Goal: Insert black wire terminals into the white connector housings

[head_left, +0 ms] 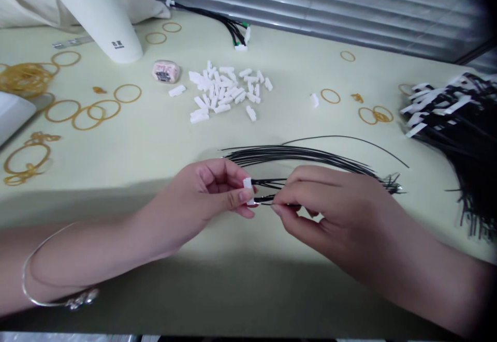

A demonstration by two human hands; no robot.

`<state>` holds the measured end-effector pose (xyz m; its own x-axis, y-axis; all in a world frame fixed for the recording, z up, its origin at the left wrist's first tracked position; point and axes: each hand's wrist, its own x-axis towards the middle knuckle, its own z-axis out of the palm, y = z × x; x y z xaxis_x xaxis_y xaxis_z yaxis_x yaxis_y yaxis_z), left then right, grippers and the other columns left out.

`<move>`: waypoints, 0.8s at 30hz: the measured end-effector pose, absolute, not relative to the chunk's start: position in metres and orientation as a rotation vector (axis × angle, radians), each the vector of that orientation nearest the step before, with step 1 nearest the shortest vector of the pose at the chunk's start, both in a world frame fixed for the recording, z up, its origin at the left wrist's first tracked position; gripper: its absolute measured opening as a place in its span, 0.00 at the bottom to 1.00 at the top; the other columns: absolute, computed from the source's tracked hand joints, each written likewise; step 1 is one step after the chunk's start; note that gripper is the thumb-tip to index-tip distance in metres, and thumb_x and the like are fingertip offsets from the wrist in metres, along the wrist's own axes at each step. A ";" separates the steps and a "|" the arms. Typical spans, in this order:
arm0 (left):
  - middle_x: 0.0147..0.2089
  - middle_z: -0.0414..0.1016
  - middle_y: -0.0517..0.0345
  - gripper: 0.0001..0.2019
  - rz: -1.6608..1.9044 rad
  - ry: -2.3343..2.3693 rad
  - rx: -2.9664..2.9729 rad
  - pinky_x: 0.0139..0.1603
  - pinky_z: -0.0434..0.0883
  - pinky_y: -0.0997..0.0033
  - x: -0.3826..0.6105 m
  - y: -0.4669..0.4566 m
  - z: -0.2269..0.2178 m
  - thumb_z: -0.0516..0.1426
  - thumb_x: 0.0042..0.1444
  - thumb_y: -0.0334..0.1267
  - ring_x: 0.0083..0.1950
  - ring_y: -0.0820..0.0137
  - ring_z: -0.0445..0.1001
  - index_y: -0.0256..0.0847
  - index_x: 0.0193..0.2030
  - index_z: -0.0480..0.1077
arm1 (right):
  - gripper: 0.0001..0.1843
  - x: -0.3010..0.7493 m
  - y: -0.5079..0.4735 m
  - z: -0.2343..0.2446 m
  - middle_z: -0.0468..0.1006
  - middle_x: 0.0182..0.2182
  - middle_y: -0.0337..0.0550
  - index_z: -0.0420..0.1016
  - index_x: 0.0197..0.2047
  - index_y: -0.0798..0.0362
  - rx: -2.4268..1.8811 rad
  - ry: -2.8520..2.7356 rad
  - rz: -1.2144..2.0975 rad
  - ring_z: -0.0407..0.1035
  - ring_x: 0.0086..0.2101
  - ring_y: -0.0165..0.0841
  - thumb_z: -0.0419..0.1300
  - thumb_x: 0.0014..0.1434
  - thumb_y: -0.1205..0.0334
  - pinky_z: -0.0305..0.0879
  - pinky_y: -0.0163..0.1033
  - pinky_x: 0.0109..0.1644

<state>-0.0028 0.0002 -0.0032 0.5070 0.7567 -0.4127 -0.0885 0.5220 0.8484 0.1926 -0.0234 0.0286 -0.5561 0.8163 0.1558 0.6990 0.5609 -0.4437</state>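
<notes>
Between the thumb and fingers of my left hand (217, 189) is a white connector housing (247, 191). Thin black wires (266, 182) run out of its right side toward my right hand (326, 202). My right thumb and forefinger pinch a black wire close to the housing; whether its tip sits inside cannot be made out. Behind both hands lies a bundle of loose black wires (303, 154), with one single wire (349, 137) curving apart from it. Farther back, many white connector housings (229, 91) are heaped on the table.
Rubber bands (64, 110) are scattered at left, with more at right. A white cup (112, 21) and a small pink-wrapped item (166, 71) stand behind. At right lies a thick pile of black wires with white connectors (450, 119). A finished-looking harness (221, 18) rests by the blinds (330, 11).
</notes>
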 end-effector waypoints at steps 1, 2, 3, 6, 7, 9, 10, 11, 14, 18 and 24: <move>0.29 0.69 0.64 0.08 0.595 0.900 0.877 0.32 0.72 0.85 -0.003 0.000 -0.003 0.62 0.51 0.33 0.30 0.81 0.73 0.34 0.35 0.66 | 0.07 0.193 -0.024 0.028 0.69 0.25 0.38 0.74 0.27 0.57 -1.234 -2.454 0.463 0.63 0.27 0.23 0.57 0.53 0.72 0.56 0.32 0.29; 0.29 0.69 0.64 0.08 0.592 0.899 0.880 0.32 0.72 0.85 -0.003 0.000 -0.003 0.61 0.51 0.33 0.30 0.81 0.73 0.34 0.35 0.66 | 0.07 0.193 -0.024 0.027 0.69 0.25 0.38 0.75 0.27 0.57 -1.229 -2.460 0.439 0.63 0.27 0.23 0.57 0.53 0.72 0.56 0.32 0.29; 0.29 0.69 0.64 0.08 0.591 0.896 0.883 0.33 0.72 0.85 -0.003 0.000 -0.003 0.61 0.51 0.33 0.30 0.80 0.73 0.34 0.35 0.66 | 0.07 0.193 -0.024 0.026 0.69 0.25 0.38 0.74 0.27 0.57 -1.218 -2.470 0.405 0.63 0.27 0.23 0.57 0.54 0.72 0.56 0.32 0.29; 0.30 0.69 0.64 0.07 0.588 0.894 0.881 0.33 0.72 0.85 -0.003 0.000 -0.003 0.61 0.52 0.33 0.30 0.80 0.73 0.34 0.35 0.66 | 0.08 0.191 -0.025 0.026 0.70 0.26 0.39 0.74 0.27 0.57 -1.173 -2.515 0.293 0.62 0.27 0.24 0.55 0.55 0.73 0.55 0.33 0.29; 0.30 0.69 0.64 0.07 0.586 0.895 0.878 0.33 0.72 0.85 -0.003 0.000 -0.004 0.61 0.51 0.33 0.30 0.81 0.73 0.34 0.35 0.66 | 0.09 0.191 -0.026 0.026 0.70 0.26 0.39 0.74 0.27 0.57 -1.173 -2.526 0.269 0.62 0.27 0.25 0.55 0.56 0.72 0.55 0.33 0.29; 0.30 0.70 0.64 0.08 0.582 0.897 0.878 0.33 0.72 0.86 -0.003 0.000 -0.004 0.61 0.51 0.33 0.30 0.81 0.74 0.34 0.34 0.66 | 0.09 0.189 -0.027 0.027 0.70 0.26 0.41 0.73 0.28 0.57 -1.198 -2.533 0.245 0.62 0.27 0.26 0.54 0.57 0.71 0.55 0.34 0.30; 0.30 0.70 0.64 0.08 0.581 0.899 0.879 0.33 0.72 0.86 -0.003 0.000 -0.004 0.61 0.51 0.32 0.30 0.81 0.74 0.34 0.35 0.66 | 0.10 0.188 -0.027 0.028 0.70 0.26 0.42 0.74 0.28 0.57 -1.211 -2.538 0.244 0.62 0.28 0.27 0.53 0.58 0.71 0.54 0.35 0.30; 0.30 0.70 0.64 0.08 0.582 0.900 0.881 0.33 0.72 0.86 -0.003 0.000 -0.004 0.61 0.51 0.32 0.30 0.81 0.74 0.34 0.35 0.66 | 0.11 0.188 -0.027 0.029 0.70 0.26 0.42 0.74 0.28 0.57 -1.216 -2.543 0.245 0.62 0.28 0.27 0.53 0.59 0.70 0.54 0.35 0.30; 0.30 0.70 0.64 0.08 0.585 0.898 0.866 0.34 0.72 0.85 -0.003 0.000 -0.004 0.61 0.51 0.32 0.31 0.81 0.73 0.33 0.34 0.66 | 0.13 0.185 -0.027 0.028 0.70 0.25 0.43 0.74 0.28 0.57 -1.199 -2.558 0.243 0.61 0.27 0.28 0.51 0.60 0.69 0.54 0.35 0.30; 0.30 0.70 0.64 0.07 0.585 0.895 0.860 0.35 0.72 0.84 -0.004 0.000 -0.004 0.61 0.51 0.32 0.31 0.80 0.74 0.34 0.34 0.66 | 0.15 0.184 -0.026 0.020 0.68 0.23 0.44 0.73 0.26 0.58 -1.157 -2.567 0.260 0.61 0.27 0.29 0.49 0.61 0.71 0.55 0.35 0.31; 0.30 0.70 0.64 0.08 0.572 0.899 0.861 0.34 0.71 0.85 -0.005 0.000 -0.003 0.61 0.51 0.33 0.31 0.79 0.74 0.34 0.34 0.65 | 0.13 0.188 -0.026 0.025 0.69 0.25 0.44 0.74 0.29 0.58 -1.186 -2.621 0.286 0.62 0.29 0.31 0.50 0.60 0.70 0.58 0.38 0.32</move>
